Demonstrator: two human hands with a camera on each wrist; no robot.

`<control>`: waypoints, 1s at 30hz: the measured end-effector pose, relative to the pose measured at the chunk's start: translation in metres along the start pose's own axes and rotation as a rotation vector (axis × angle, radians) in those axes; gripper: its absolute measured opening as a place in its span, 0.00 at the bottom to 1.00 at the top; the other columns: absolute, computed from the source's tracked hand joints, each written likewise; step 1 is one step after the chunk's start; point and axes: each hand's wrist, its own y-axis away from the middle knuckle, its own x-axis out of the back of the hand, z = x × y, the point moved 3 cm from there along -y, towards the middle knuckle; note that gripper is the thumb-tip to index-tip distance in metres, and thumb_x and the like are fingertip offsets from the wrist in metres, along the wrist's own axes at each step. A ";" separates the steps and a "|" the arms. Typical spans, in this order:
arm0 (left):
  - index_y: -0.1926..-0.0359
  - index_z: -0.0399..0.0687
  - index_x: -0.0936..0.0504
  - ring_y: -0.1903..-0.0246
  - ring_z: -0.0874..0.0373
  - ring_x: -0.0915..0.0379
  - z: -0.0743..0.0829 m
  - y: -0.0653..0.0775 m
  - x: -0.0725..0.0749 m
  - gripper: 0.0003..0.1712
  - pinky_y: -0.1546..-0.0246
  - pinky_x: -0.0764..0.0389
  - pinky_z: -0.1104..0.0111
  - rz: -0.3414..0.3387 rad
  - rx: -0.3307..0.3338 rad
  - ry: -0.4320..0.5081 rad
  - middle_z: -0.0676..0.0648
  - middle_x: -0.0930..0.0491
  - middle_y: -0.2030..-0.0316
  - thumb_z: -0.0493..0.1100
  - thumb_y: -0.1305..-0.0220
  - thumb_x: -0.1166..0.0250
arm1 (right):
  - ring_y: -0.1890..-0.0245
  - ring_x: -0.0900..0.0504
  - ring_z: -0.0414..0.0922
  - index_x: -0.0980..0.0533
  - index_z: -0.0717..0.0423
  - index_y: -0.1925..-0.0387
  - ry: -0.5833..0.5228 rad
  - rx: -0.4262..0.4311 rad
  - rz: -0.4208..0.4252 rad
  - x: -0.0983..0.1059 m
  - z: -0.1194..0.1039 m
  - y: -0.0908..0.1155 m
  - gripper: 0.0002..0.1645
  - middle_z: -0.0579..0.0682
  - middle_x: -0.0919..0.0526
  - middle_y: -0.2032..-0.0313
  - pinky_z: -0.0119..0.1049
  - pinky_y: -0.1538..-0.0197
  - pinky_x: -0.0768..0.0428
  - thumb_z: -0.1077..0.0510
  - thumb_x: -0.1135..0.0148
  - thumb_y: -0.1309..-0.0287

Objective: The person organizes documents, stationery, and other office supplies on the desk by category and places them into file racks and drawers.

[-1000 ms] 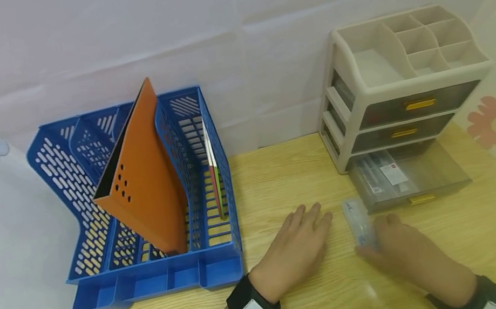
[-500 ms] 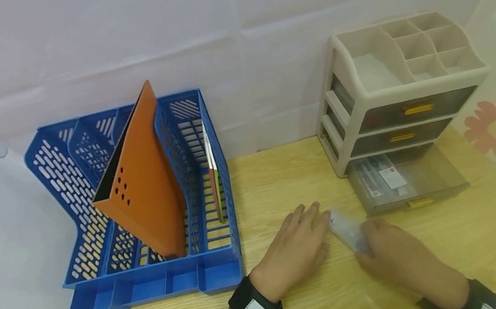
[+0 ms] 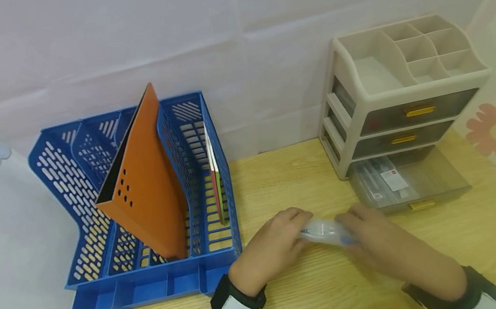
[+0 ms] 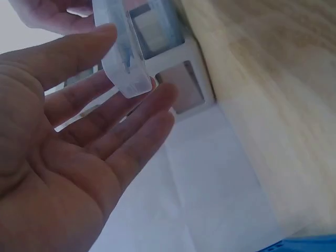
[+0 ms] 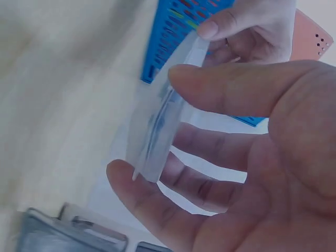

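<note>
Now clear packet (image 3: 325, 231) between both hands (image 3: 321, 238)

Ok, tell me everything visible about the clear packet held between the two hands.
The clear packet is a slim, long, see-through plastic pack with faint blue marks inside; its contents are too blurred to name. It is lifted off the wooden table, lying roughly level between the hands, in front of the open bottom drawer. The left hand pinches one end, the right hand the other, thumb against fingers.
</note>
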 end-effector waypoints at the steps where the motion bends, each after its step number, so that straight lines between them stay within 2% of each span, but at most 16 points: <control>1: 0.36 0.43 0.21 0.42 0.55 0.20 0.000 0.000 0.003 0.25 0.41 0.19 0.69 0.001 0.000 0.012 0.46 0.19 0.41 0.42 0.32 0.29 | 0.63 0.19 0.44 0.20 0.62 0.48 -0.003 0.007 0.008 0.002 -0.001 -0.003 0.31 0.53 0.19 0.59 0.41 0.63 0.14 0.64 0.18 0.56; 7: 0.37 0.42 0.20 0.42 0.53 0.22 -0.002 0.003 0.012 0.24 0.40 0.19 0.68 0.045 0.010 0.026 0.46 0.19 0.42 0.39 0.33 0.29 | 0.63 0.19 0.46 0.19 0.62 0.48 -0.001 0.043 0.022 0.009 -0.005 -0.023 0.30 0.55 0.18 0.58 0.40 0.63 0.15 0.66 0.18 0.56; 12: 0.39 0.42 0.19 0.43 0.53 0.22 -0.008 0.005 0.014 0.23 0.40 0.19 0.68 0.077 0.039 0.055 0.46 0.19 0.44 0.37 0.34 0.29 | 0.62 0.19 0.47 0.18 0.60 0.48 -0.005 0.023 0.011 0.013 -0.005 -0.034 0.30 0.55 0.18 0.57 0.41 0.62 0.15 0.67 0.18 0.57; 18: 0.39 0.40 0.18 0.43 0.52 0.21 -0.013 0.007 0.017 0.23 0.40 0.19 0.67 0.123 0.051 0.067 0.44 0.18 0.44 0.34 0.35 0.29 | 0.57 0.19 0.50 0.18 0.59 0.47 -0.075 -0.098 -0.046 0.009 0.001 -0.040 0.30 0.56 0.18 0.54 0.47 0.57 0.13 0.63 0.18 0.54; 23: 0.40 0.39 0.18 0.43 0.51 0.21 -0.016 0.008 0.017 0.22 0.41 0.18 0.67 0.153 0.055 0.060 0.44 0.18 0.44 0.34 0.35 0.29 | 0.58 0.18 0.52 0.20 0.61 0.44 -0.173 -0.230 -0.052 0.007 0.009 -0.041 0.31 0.60 0.19 0.51 0.46 0.59 0.13 0.61 0.20 0.51; 26: 0.39 0.38 0.18 0.43 0.51 0.21 -0.017 0.009 0.021 0.23 0.42 0.17 0.67 0.206 0.068 0.058 0.42 0.18 0.44 0.34 0.35 0.29 | 0.58 0.16 0.53 0.24 0.64 0.39 -0.235 -0.281 -0.015 0.008 0.015 -0.043 0.35 0.62 0.20 0.50 0.46 0.60 0.12 0.60 0.22 0.47; 30: 0.40 0.36 0.18 0.45 0.49 0.20 -0.018 0.010 0.028 0.24 0.45 0.16 0.65 0.323 0.084 0.076 0.41 0.18 0.46 0.34 0.37 0.27 | 0.57 0.13 0.53 0.33 0.68 0.33 -0.344 -0.338 0.009 0.011 0.022 -0.044 0.38 0.63 0.19 0.49 0.43 0.57 0.11 0.58 0.27 0.39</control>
